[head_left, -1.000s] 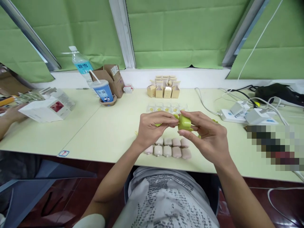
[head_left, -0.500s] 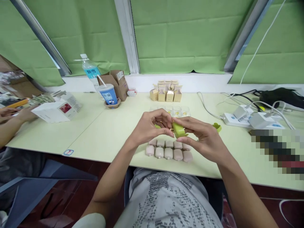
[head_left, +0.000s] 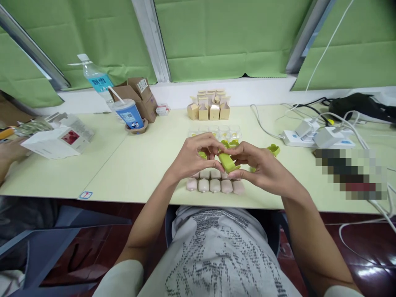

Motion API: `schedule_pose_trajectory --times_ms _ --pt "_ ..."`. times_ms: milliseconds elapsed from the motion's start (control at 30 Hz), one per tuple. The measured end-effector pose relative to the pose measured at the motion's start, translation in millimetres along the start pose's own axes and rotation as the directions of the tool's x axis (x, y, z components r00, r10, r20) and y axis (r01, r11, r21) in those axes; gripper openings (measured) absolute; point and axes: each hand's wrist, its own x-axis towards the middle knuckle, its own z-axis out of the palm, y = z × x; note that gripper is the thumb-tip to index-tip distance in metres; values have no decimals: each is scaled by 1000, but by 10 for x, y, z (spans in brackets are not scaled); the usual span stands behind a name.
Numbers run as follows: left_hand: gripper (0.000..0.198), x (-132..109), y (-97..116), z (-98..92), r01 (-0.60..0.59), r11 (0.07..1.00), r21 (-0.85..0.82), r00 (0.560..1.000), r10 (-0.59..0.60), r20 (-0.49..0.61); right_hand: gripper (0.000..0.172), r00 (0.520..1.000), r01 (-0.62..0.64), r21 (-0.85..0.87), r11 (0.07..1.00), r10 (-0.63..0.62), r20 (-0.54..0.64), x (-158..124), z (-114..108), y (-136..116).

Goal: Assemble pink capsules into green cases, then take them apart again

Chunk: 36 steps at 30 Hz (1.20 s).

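Note:
A lime-green plastic piece (head_left: pixel 227 162), hollow-looking with a flared rim at its lower right, is held tilted between both hands above the table. My left hand (head_left: pixel 194 161) pinches its upper left end with thumb and fingers. My right hand (head_left: pixel 264 167) is closed on its right side, the thumb near the flared rim. Below the hands stand rows of pale, rounded blocks (head_left: pixel 215 185), the back row partly hidden. More lime-green pieces with lobed edges (head_left: pixel 273 150) lie behind and to the right of the hands. Beyond them is a row of clear cups (head_left: pixel 225 133) with yellow bits inside.
Small cream boxes (head_left: pixel 214 112) stand by the wall. To the left are a blue drink cup (head_left: pixel 129 115), a bottle (head_left: pixel 100 80), a brown carton (head_left: pixel 148 101) and a white box (head_left: pixel 58 142); a co-worker's arm (head_left: pixel 14 154) shows. A power strip (head_left: pixel 337 142) with cables is at right.
The green piece has turned in my hands and now tilts down to the right. The camera view has shifted, uncovering more green pieces behind the hands.

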Motion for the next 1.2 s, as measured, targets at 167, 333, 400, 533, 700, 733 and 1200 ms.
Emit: schedule_pose_trajectory --times_ms 167,333,400,533,700,733,1200 --pt "51 0 -12 27 -15 998 61 999 13 33 44 1000 -27 80 996 26 15 9 19 -44" --pt "51 1 17 99 -13 984 175 1000 17 -21 47 999 -43 162 986 48 -25 33 8 -80" --pt "54 1 8 139 2 982 188 1000 -2 -1 44 997 -77 148 986 78 -7 38 -15 -71" --pt "50 -4 -72 200 25 965 263 999 -34 28 47 979 -194 197 961 204 -32 97 -5 49" --pt "52 -10 -106 174 -1 914 405 1000 4 -5 59 939 -230 343 911 300 -167 227 130 262" --pt "51 -9 -93 156 3 907 421 1000 1 -9 61 939 -230 352 907 302 -162 241 160 286" --pt "45 -8 33 -115 88 943 321 978 -21 -207 14 877 -336 -265 904 198 -438 130 -233 379"
